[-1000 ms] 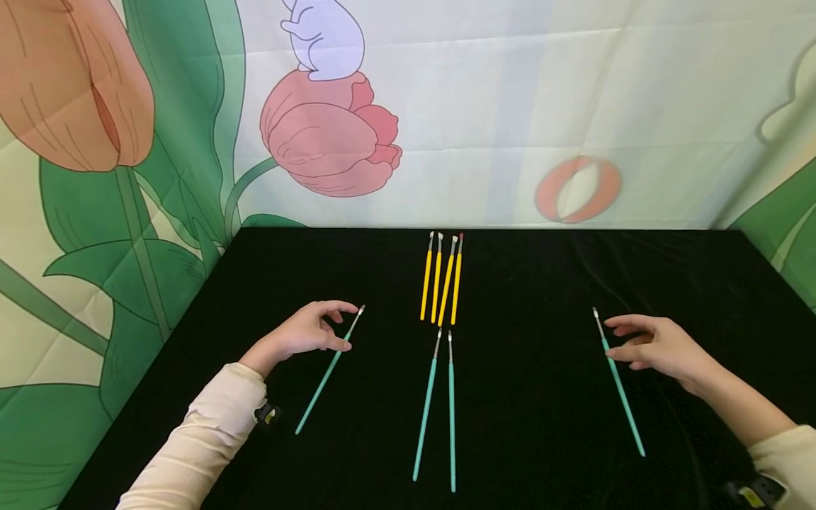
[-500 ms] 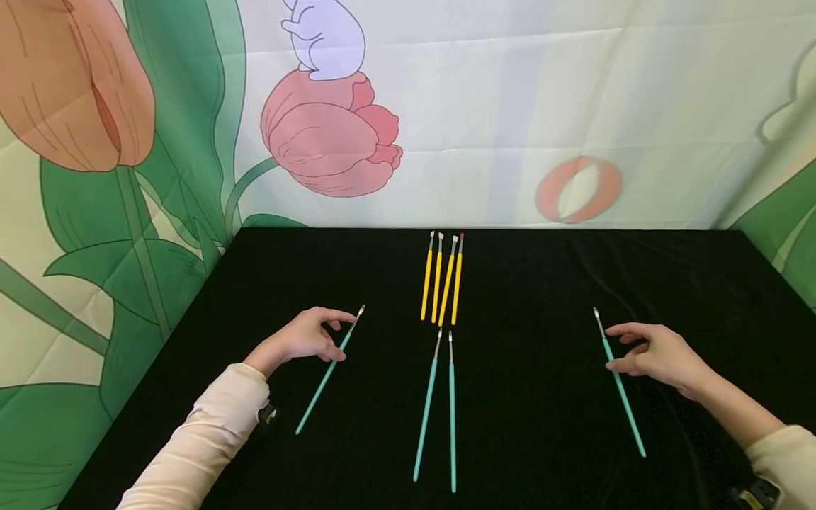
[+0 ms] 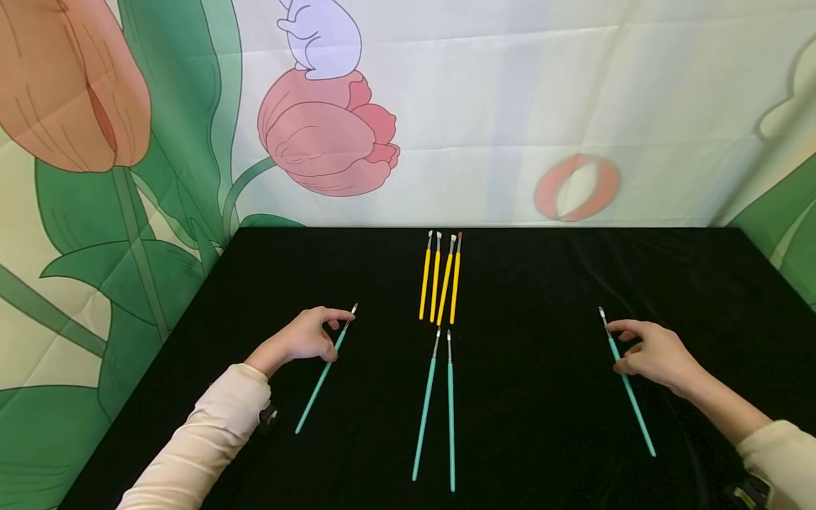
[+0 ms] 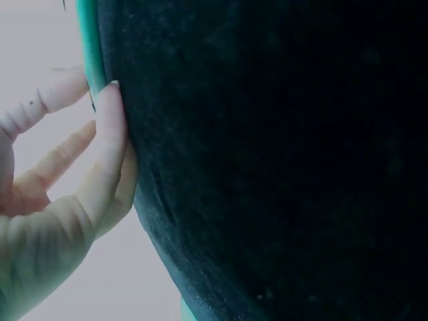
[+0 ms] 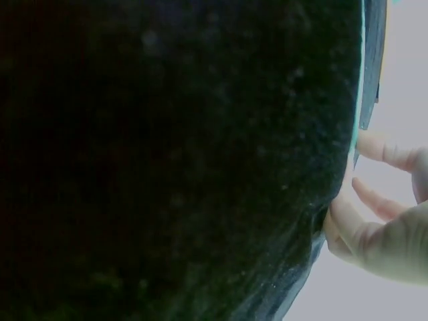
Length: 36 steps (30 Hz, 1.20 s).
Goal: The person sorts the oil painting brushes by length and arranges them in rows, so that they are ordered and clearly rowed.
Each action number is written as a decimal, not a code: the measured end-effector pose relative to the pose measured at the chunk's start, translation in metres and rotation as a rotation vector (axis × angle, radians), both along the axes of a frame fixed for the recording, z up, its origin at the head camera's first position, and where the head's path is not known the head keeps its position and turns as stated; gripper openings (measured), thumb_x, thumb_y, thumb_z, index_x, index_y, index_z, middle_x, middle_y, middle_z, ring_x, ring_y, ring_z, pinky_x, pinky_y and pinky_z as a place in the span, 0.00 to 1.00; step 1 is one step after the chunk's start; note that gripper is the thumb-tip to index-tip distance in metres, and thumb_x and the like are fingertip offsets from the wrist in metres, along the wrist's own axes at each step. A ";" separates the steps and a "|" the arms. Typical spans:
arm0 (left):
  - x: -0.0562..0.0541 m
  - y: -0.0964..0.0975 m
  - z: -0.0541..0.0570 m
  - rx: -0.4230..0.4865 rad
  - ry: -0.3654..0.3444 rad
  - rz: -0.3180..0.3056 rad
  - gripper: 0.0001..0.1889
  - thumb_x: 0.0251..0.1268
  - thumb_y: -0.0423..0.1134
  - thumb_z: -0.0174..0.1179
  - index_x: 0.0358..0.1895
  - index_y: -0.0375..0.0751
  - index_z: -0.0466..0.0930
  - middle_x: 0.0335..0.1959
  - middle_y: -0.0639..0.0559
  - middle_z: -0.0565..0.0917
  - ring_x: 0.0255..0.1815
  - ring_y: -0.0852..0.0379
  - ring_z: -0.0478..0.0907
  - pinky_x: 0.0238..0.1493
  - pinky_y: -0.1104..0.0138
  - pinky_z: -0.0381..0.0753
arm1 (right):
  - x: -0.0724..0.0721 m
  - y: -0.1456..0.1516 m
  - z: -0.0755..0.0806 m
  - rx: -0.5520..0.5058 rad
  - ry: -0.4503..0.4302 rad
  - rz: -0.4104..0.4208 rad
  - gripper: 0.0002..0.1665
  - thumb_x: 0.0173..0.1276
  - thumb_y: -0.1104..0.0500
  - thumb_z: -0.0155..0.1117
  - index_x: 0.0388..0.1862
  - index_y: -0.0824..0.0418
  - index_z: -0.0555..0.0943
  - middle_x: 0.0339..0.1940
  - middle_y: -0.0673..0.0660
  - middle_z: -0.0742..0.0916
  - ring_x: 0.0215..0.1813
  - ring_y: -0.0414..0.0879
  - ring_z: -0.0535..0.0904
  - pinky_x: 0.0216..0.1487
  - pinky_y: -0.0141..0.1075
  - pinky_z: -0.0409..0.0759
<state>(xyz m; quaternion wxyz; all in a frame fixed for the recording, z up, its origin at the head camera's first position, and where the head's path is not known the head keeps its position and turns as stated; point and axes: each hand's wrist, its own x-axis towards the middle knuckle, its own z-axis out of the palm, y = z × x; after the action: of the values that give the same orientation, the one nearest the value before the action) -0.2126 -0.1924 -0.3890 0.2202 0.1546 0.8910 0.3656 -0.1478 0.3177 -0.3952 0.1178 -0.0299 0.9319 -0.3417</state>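
Observation:
At the left, my left hand [image 3: 304,337] touches a turquoise-handled paintbrush [image 3: 317,389] lying slanted on the black cloth. Its index finger lies near the brush's metal collar, its thumb lower on the handle, with a gap between them. My right hand [image 3: 659,356] touches another turquoise paintbrush [image 3: 638,413] at the right in much the same manner. The left wrist view has fingertips against the green handle [image 4: 91,40]; in the right wrist view only a thin strip of the handle [image 5: 361,73] shows beside the fingers.
Two more turquoise paintbrushes, one leftward [image 3: 424,418] and one rightward [image 3: 452,425], lie at the middle front. Behind them are several yellow-handled paintbrushes [image 3: 435,287], bristles pointing away. A printed curtain [image 3: 459,106] hangs at the back edge of the black cloth [image 3: 529,411].
The bristle end of the left paintbrush has shifted slightly left while its tail stayed put. The right paintbrush has slid a little to the right. Both hands have come slightly nearer.

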 end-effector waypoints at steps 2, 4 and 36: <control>-0.001 -0.001 0.001 0.017 0.000 -0.009 0.35 0.39 0.19 0.60 0.60 0.34 0.69 0.44 0.37 0.70 0.24 0.57 0.73 0.26 0.67 0.75 | -0.001 0.001 0.001 -0.022 -0.036 0.000 0.40 0.48 0.65 0.67 0.60 0.72 0.65 0.50 0.76 0.70 0.36 0.49 0.78 0.30 0.39 0.77; -0.001 -0.001 0.002 0.049 0.015 -0.023 0.32 0.40 0.19 0.58 0.58 0.32 0.71 0.40 0.39 0.72 0.24 0.56 0.71 0.26 0.67 0.74 | -0.002 0.003 0.003 -0.040 -0.066 0.001 0.39 0.48 0.65 0.65 0.61 0.73 0.64 0.51 0.76 0.69 0.35 0.48 0.78 0.31 0.39 0.77; 0.013 0.021 0.008 0.392 -0.049 -0.116 0.27 0.47 0.16 0.44 0.56 0.24 0.62 0.42 0.30 0.67 0.24 0.55 0.71 0.27 0.67 0.74 | 0.007 0.010 0.011 -0.386 -0.091 0.025 0.35 0.58 0.69 0.54 0.64 0.77 0.57 0.56 0.77 0.67 0.41 0.45 0.80 0.39 0.38 0.80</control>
<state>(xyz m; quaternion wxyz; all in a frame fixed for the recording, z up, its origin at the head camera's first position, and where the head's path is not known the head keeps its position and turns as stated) -0.1992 -0.1713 -0.3813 0.2282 0.2368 0.7867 0.5224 -0.1412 0.3273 -0.3839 0.1560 -0.0480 0.8423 -0.5136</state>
